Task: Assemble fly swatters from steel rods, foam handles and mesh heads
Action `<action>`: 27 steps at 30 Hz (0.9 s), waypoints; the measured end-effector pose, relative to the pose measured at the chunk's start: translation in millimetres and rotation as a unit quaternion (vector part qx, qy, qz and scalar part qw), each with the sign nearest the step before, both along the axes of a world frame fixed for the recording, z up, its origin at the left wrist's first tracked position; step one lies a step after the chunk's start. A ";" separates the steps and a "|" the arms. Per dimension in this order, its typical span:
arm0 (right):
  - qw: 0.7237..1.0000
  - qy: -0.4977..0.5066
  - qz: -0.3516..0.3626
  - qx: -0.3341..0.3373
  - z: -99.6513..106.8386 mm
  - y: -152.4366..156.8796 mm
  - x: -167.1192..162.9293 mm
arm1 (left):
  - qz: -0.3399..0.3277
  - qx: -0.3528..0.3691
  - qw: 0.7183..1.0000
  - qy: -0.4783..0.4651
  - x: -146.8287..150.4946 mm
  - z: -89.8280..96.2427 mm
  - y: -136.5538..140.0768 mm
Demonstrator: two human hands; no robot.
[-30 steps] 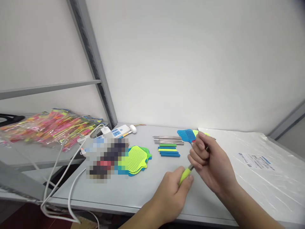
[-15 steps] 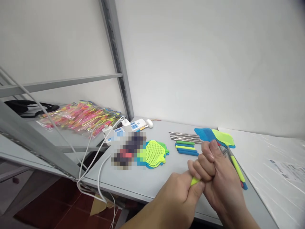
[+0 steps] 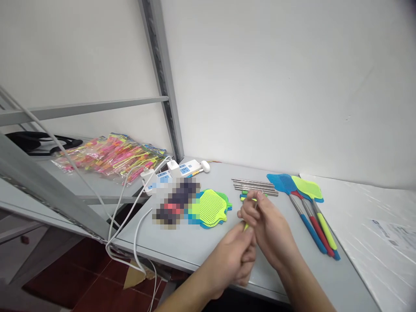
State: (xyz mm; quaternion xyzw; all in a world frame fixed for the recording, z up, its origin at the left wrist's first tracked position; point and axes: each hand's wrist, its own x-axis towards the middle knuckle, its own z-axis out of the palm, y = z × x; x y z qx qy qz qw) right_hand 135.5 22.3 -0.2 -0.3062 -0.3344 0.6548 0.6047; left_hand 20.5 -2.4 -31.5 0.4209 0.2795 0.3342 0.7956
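Both hands meet over the front of the table. My left hand (image 3: 229,258) is closed round a yellow-green handle (image 3: 246,226), of which only a short piece shows. My right hand (image 3: 271,227) sits just above it, fingers curled around a thin rod-like part at the handle's upper end, mostly hidden. Behind the right hand lie loose coloured handles (image 3: 243,197), partly covered by its fingers. Several metal rods (image 3: 253,186) lie side by side beyond them. To the left is a pile of fly swatter heads (image 3: 212,208), yellow-green on top, blue and green beneath.
Several assembled fly swatters (image 3: 313,221) lie at the right, next to a sheet of white wrapping (image 3: 364,225). A power strip (image 3: 191,167) with white cables stands at the back left. Bagged colourful items (image 3: 113,158) cover the side shelf, behind a metal upright (image 3: 162,78).
Both hands have moved left together with the handle, uncovering the assembled swatters and now covering some loose handles. The right-hand fingers have loosened from a tight fist. The view has shifted slightly.
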 end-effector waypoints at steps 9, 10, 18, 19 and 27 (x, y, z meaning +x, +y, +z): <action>0.852 -0.504 -0.042 0.135 -41.5 -1.8 0.6 | 0.246 -0.158 0.920 -0.260 -35.4 -7.0 17.6; 0.816 -0.556 -0.058 0.148 -44.8 0.0 -1.6 | 0.271 -0.148 0.913 -0.266 -36.5 -6.2 18.9; 0.643 -0.740 -0.087 0.178 -58.6 13.1 -16.5 | 0.389 -0.040 0.905 -0.169 -39.7 -9.1 18.1; 0.640 -0.741 -0.085 0.181 -58.2 13.5 -17.4 | 0.398 -0.014 0.908 -0.127 -39.2 -10.7 18.2; 0.672 -0.716 -0.058 0.182 -45.2 18.7 27.7 | 0.245 0.420 0.808 0.332 -28.2 -27.3 10.6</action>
